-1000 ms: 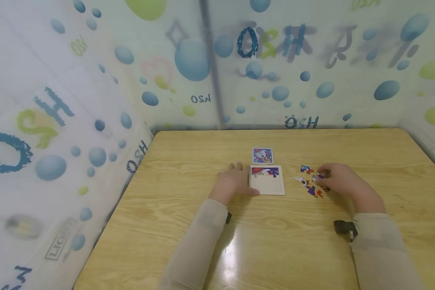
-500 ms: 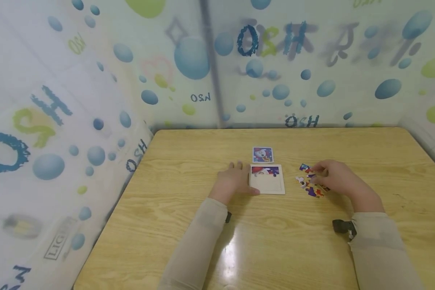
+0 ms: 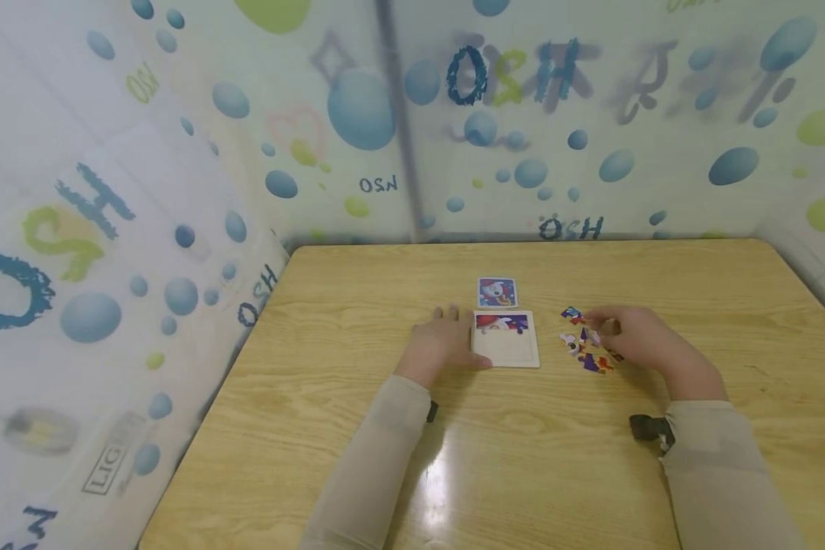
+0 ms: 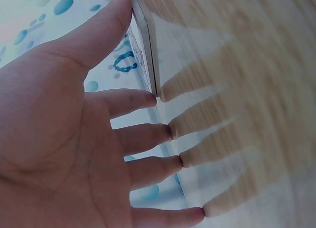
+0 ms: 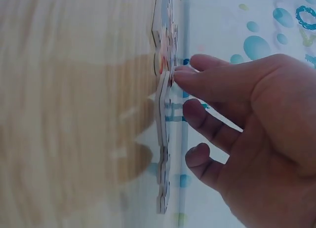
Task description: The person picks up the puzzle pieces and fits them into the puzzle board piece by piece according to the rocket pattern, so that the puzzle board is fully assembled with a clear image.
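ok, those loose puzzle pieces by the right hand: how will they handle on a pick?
The puzzle pieces look thin and flat, so probably light and stiff. Lying flush on the glossy table, they would likely slide before lifting; the right hand fingers work at an edge.

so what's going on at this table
A person is putting together a small jigsaw. The left hand rests flat against the left edge of the puzzle tray, where only the top row is filled. The right hand touches the loose pieces to the tray's right. A reference card lies just beyond the tray.
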A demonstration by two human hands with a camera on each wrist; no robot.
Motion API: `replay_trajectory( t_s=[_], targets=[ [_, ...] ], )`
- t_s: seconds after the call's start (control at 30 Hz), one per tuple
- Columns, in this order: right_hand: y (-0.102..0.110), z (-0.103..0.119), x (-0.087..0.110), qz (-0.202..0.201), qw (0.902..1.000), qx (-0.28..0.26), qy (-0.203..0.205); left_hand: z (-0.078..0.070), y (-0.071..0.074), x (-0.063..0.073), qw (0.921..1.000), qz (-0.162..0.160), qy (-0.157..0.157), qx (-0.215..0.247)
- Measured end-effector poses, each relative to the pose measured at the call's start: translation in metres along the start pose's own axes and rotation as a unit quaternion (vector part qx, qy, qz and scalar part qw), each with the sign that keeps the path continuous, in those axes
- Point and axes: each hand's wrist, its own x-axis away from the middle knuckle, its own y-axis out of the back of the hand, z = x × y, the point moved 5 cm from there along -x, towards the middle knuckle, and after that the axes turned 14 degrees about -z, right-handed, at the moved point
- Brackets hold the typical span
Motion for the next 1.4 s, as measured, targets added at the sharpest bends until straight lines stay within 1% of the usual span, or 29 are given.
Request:
replay_trajectory(
  t_s=[0.1, 0.27, 0.37, 0.67, 0.9, 1.1, 1.2, 1.4],
  targets=[
    [0.0019, -0.0009, 0.0014, -0.004, 1.0000, 0.004, -0.003, -0.0005, 0.0003, 0.0005, 1.0000, 0.002, 0.001, -0.001],
    [0.0043, -0.0041, 0.0029, 0.005, 0.9997, 0.009, -0.020, -0.0007, 0.0016, 0.0012, 1.0000, 0.002, 0.003, -0.001],
    [0.0047, -0.0044, 0.0027, 0.006, 0.9997, 0.007, -0.023, -0.0005, 0.0027, 0.0015, 1.0000, 0.001, 0.005, -0.002],
    [0.0032, -0.0014, 0.0030, 0.004, 0.9999, 0.005, -0.014, -0.0021, 0.0043, 0.0015, 0.9999, 0.001, 0.001, -0.010],
    [0.0029, -0.0008, 0.0034, 0.003, 1.0000, 0.005, -0.001, -0.0010, 0.0016, -0.0005, 1.0000, 0.000, 0.003, -0.004],
    [0.0019, -0.0005, 0.0026, 0.004, 1.0000, -0.002, -0.001, -0.0002, 0.0003, -0.0021, 1.0000, -0.003, 0.003, -0.003],
    [0.0013, -0.0003, 0.0026, 0.002, 1.0000, -0.006, 0.001, -0.0002, 0.0003, -0.0018, 1.0000, 0.001, 0.003, -0.002],
    [0.0028, -0.0013, 0.0024, -0.019, 0.9998, -0.001, 0.009, -0.0006, -0.0003, -0.0013, 1.0000, 0.003, 0.004, -0.002]
  ],
)
